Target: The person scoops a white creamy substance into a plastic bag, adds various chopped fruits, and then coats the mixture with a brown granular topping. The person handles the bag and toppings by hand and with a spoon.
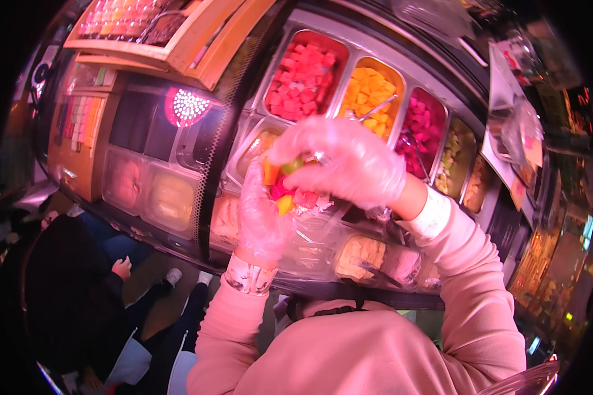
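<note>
The gloved left hand [260,214] cups a clear cup of fruit pieces [284,187] from below, fingers wrapped around its wall. The right hand [346,161], also gloved, closes over the top, pressing chunks down. The fruit looks soft, wet and slippery; the thin cup likely flexes, so hold it low, gently.

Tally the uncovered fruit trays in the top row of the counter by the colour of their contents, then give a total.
Red cubes tray: 1
Orange-yellow cubes tray: 1
Magenta cubes tray: 1
Pale green pieces tray: 1
Total: 4
</note>
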A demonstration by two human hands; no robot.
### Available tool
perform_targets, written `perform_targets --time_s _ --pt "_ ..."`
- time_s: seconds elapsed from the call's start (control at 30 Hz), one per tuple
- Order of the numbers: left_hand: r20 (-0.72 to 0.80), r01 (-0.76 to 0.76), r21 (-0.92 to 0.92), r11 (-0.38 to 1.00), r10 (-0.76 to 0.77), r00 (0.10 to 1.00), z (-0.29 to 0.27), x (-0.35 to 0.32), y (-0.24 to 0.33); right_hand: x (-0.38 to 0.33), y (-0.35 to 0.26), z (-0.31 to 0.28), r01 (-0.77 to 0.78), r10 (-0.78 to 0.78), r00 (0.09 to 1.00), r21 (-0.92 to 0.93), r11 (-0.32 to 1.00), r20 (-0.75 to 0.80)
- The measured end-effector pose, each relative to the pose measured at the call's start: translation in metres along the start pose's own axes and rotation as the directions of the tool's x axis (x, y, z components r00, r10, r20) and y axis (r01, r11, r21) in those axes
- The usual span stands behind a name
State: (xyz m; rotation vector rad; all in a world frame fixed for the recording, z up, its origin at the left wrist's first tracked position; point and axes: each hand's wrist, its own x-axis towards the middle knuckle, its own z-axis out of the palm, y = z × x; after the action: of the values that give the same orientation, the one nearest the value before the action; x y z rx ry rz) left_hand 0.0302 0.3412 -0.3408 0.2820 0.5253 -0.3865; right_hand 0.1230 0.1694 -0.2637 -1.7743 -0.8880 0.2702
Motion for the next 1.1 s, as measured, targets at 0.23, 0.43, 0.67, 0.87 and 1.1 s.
perform_targets --time_s 0.23,0.43,0.67,0.87,1.1 --pt "0.079 0.159 -0.017 0.987 -0.157 0.984 0.039 -0.049 -0.03 -0.037 -0.051 -0.005 0.097 -0.006 0.974 -0.394 0.914 0.226" --pt "0.107 0.042 0.081 0.996 -0.051 0.993 0.048 -0.088 -0.064 -0.079 -0.062 -0.029 0.097 -0.107 0.993 -0.187 0.978 -0.046" --pt "0.144 0.095 0.125 0.988 -0.113 0.983 0.045 -0.12 -0.115 -0.132 -0.051 -0.017 -0.726 0.712 0.685 0.068 0.684 0.152" --pt "0.025 0.195 0.125 0.973 -0.199 0.98 0.036 -0.128 -0.156 -0.165 -0.053 -0.029 -0.541 0.516 0.769 -0.045 0.84 0.377" --pt "0.11 0.241 0.107 0.965 -0.253 0.961 0.045 -0.131 -0.185 -0.198 -0.079 -0.043 -0.595 0.571 0.796 0.087 0.799 0.202"
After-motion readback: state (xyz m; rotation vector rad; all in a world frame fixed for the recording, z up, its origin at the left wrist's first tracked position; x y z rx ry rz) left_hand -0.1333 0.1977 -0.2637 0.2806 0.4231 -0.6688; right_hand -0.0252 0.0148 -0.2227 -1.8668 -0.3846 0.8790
